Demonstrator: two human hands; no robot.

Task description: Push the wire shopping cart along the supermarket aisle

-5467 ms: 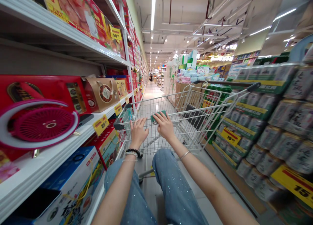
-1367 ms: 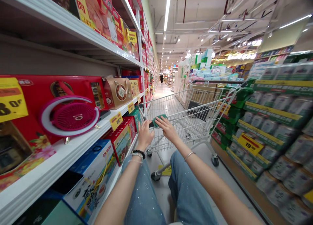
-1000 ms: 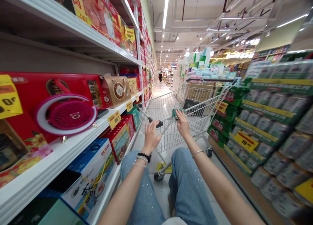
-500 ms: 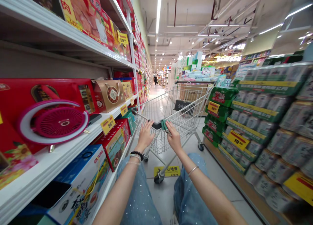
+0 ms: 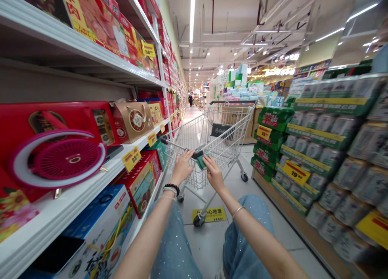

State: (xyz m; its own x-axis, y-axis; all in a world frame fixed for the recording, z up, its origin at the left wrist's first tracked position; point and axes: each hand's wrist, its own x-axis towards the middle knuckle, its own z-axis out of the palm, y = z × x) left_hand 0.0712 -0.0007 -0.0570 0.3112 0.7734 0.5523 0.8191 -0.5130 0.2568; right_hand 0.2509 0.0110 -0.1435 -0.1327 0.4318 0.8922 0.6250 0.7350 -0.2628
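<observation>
A wire shopping cart (image 5: 182,138) stands in front of my knees, one black corner bumper (image 5: 197,154) toward me. My left hand (image 5: 182,168) grips the cart's rim just left of that bumper, its fingers over the edge. With my right hand (image 5: 214,175) I pinch a small folded green cloth (image 5: 201,162) against the rim, right of the bumper. The cloth's underside is hidden. Inside the cart, near its handle (image 5: 233,102), hangs a dark panel (image 5: 222,130).
White shelves (image 5: 91,166) of gift boxes line the left side, with a magenta fan (image 5: 68,158) on one. Stacked cans (image 5: 321,147) and green packs (image 5: 268,139) stand close on the right. A yellow floor sign (image 5: 215,214) lies by a front wheel (image 5: 198,220). A person (image 5: 190,99) is far down the aisle.
My right hand has shifted slightly left and down with the green cloth along the cart's rim. My left hand stays on the rim. The cart and view have shifted slightly.
</observation>
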